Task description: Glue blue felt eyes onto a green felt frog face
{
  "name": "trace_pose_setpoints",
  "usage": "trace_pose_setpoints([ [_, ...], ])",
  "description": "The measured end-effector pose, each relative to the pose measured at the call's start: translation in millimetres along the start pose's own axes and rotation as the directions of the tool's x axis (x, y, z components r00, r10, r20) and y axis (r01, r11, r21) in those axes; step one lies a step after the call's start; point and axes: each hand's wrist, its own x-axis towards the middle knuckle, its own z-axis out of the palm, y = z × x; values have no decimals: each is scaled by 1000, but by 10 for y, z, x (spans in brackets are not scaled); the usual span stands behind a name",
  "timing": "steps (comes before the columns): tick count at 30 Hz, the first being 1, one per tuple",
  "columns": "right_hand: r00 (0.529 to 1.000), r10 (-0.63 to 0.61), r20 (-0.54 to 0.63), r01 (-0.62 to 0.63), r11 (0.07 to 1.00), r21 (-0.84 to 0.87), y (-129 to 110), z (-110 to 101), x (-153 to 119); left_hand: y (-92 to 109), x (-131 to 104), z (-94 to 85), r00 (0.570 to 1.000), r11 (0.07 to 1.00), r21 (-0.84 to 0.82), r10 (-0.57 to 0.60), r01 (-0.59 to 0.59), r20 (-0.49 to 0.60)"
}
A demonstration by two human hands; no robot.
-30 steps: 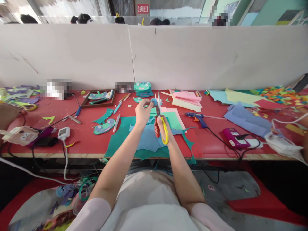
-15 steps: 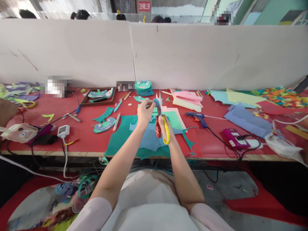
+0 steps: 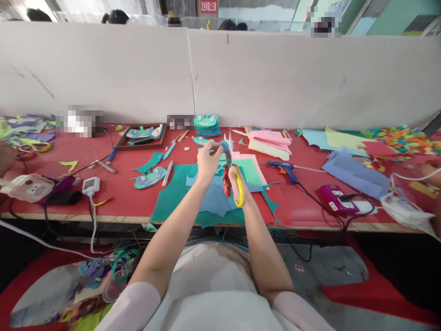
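Step in hand, as judged: cutting a small blue piece (image 3: 224,146) with scissors (image 3: 229,160). The piece sits up at the blades, above the middle of the table. Left hand (image 3: 207,162): thumb and fingertips closed in a pinch on it. Right hand (image 3: 235,184): fingers curled through the red and yellow handles, gripping the scissors points-up. Blade tips slightly apart; whether the piece lies between the blades or just against one, cannot tell.

Next move, as judged, calls for a steady pinch, fingertips clear of the edges, and turning the piece to suit the blades.

Surface: red table (image 3: 306,197). Under the hands, a ragged blue felt sheet (image 3: 213,197) overlaps a dark green sheet (image 3: 174,193); a light green sheet (image 3: 253,172) lies behind. Farther back, a stack of green faces (image 3: 207,125); to its left, a brown tray (image 3: 119,147) containing another face and pens. Right side: blue glue gun (image 3: 283,169), purple power socket (image 3: 336,200), heap of coloured scraps (image 3: 403,140).

Room: white partition (image 3: 275,78) along the back of the table; red sign (image 3: 208,6) and tops of heads beyond it. A co-worker's hand (image 3: 6,158) at the left edge, blurred.
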Motion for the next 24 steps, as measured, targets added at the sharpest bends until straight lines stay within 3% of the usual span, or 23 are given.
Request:
trace_pose_setpoints([
  [12,1000,15,-18,-13,998,67,-21,43,2,-133,-23,45,1000,999,-50,-6,6,2],
  [24,999,-1,-44,4,997,74,-2,59,-19,-138,-53,75,999,1000,-23,-19,19,-31],
])
